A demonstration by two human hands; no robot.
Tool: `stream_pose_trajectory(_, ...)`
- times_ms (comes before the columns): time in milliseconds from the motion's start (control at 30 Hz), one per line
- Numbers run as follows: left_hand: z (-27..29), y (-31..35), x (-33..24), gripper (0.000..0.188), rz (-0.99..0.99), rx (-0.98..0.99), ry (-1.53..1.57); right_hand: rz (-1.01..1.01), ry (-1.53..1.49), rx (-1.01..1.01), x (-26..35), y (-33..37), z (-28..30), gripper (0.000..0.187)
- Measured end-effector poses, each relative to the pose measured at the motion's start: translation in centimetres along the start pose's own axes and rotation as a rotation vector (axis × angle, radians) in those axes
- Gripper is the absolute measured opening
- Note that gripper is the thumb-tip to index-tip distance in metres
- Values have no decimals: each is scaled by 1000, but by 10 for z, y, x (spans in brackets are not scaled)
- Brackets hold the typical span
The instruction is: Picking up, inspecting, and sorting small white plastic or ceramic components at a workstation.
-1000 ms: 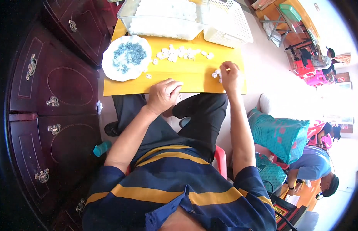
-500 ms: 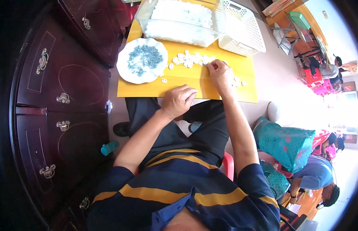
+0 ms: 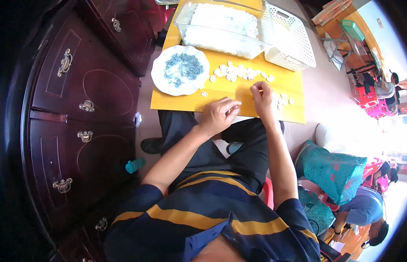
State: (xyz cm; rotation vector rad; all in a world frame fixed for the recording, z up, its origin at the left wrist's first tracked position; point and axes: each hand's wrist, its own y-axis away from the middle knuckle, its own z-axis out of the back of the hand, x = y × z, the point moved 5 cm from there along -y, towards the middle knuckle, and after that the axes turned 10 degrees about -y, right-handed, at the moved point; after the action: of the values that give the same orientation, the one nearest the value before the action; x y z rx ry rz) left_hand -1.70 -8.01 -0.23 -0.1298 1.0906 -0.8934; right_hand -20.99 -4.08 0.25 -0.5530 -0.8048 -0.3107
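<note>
The left hand (image 3: 219, 114) is hanging half-curled at the table's (image 3: 177, 101) near edge; I can't tell whether it's gripping anything. The right hand (image 3: 264, 98) is hovering over the table, thumb and fingers bunching, and I can't see whether they're pinching a piece. White pieces (image 3: 238, 72) are lying in a cluster beyond, a few others (image 3: 284, 101) just right of that hand. A plate (image 3: 157, 76) is holding dark slivers (image 3: 184, 65). The teal bag (image 3: 334, 174) is showing reddish print, too blurred for reading.

Prob. teal btl (image 3: 135, 165) nr cabinet (image 3: 103, 146)
</note>
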Motion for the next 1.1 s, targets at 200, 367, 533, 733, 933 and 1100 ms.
stream_pose_trajectory(200,0,3,11,26,150,-62,135,-207,-442,183,12,43,-23,22)
stream_pose_trajectory(367,5,5,-2,20,170,-65,145,-356,-694,167,31,62,-18,17)
stream_pose_trajectory(533,21,17,-13,12,131,-87,160,-306,-842,254,29,67,-26,11)
stream_pose_trajectory(733,38,31,-6,5,180,-94,166,-365,-911,307,41,66,-42,9)
stream_pose_trajectory(933,61,55,16,9,336,-22,203,57,-237,85,54,26,-70,17)
stream_pose_trajectory(1100,80,73,47,4,365,-68,172,6,-158,165,66,18,-91,26)
